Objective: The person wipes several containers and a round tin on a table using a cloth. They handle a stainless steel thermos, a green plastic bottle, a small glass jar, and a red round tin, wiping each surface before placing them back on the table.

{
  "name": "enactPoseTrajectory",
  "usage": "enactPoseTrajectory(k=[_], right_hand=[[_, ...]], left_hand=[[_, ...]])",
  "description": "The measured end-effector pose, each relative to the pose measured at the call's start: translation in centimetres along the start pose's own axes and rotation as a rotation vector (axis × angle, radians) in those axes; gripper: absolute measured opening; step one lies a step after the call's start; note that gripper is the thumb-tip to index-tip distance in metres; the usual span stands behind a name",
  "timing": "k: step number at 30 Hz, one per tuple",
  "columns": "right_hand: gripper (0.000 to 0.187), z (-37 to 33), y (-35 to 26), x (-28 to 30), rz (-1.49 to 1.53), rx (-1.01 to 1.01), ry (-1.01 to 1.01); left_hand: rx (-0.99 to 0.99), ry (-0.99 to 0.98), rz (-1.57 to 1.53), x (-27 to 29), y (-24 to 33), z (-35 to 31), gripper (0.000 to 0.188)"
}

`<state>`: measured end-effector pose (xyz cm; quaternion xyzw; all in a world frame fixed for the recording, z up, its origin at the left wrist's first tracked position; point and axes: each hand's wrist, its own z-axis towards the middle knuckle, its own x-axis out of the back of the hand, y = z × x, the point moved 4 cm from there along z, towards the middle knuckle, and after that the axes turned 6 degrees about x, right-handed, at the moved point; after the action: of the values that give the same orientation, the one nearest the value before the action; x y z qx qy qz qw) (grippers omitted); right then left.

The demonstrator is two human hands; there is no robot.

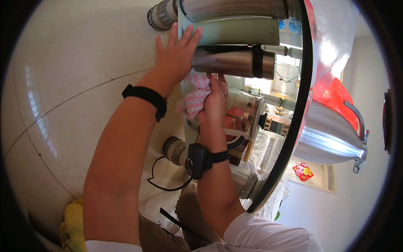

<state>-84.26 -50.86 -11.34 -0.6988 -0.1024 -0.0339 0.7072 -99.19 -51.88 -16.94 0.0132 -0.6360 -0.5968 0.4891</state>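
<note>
My left hand is spread with fingers apart, its fingertips against the edge of a pale shelf beside a steel thermos with a black band. Just below that thermos, my right hand is closed around a pink-and-white striped cloth, which bunches out to the left of the fingers. The fingertips of this hand reach close to the thermos; whether they touch it I cannot tell. A pale green cylinder and a larger steel cylinder lie beyond the thermos in the picture.
A dark-rimmed tabletop runs down the right, with a steel kettle and a red bag past it. A lidded pot stands near my right wrist. Table legs meet the tiled floor. A yellow bag lies lower left.
</note>
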Motion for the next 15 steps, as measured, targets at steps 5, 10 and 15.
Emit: enactPoseTrajectory(k=[5, 10, 15], right_hand=[[0.065, -1.2, 0.4, -0.9, 0.246, 0.041, 0.018], [0.051, -5.4, -0.8, -1.3, 0.15, 0.105, 0.106], [0.048, -9.4, 1.4, -3.9, 0.297, -0.061, 0.046]], left_hand=[[-0.006, 0.008, -0.004, 0.4, -0.2, -0.6, 0.074], [-0.055, 0.089, -0.192, 2.5, 0.1, -3.9, 0.066], [0.302, -0.256, -0.641, 4.7, -2.3, -7.2, 0.058]])
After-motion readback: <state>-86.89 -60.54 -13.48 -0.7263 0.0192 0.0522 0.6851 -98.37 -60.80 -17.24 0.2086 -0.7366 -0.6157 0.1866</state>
